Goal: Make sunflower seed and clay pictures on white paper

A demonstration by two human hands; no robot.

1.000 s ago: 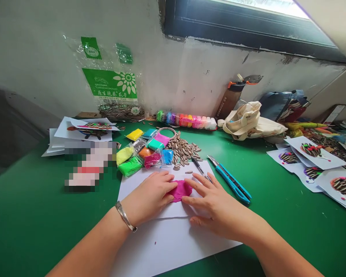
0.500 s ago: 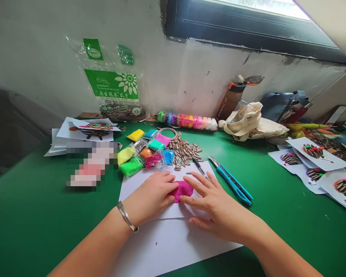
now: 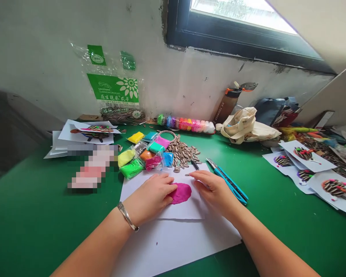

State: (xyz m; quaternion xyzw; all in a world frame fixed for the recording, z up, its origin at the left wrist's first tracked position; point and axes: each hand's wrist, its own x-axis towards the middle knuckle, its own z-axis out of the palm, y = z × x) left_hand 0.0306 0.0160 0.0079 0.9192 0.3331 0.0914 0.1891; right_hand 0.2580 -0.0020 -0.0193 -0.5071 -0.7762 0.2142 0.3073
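A flat magenta clay patch (image 3: 181,193) lies on white paper (image 3: 173,240). My left hand (image 3: 152,196) rests on the paper, fingers spread, its thumb and fingertip on the left edge of the patch. To the right of the clay, my right hand (image 3: 215,188) has its fingertips near a lone seed (image 3: 187,174) by the paper's top edge; its fingers are drawn together, and whether they pinch something is unclear. A pen (image 3: 195,164) lies just beyond that hand, partly covered. Beside it is a blue utility knife (image 3: 229,181).
Behind the paper are bright clay packets (image 3: 132,168) and a pile of sunflower seeds (image 3: 184,151). Seed pictures on paper (image 3: 336,190) lie at the right, more sheets (image 3: 60,144) at the left. A bottle (image 3: 226,105) and cloth bag (image 3: 245,125) stand by the wall.
My right hand has left the clay and moved right and up toward the lone seed, its fingers drawing together. More of the patch shows. My left hand has barely moved. The view has shifted slightly.
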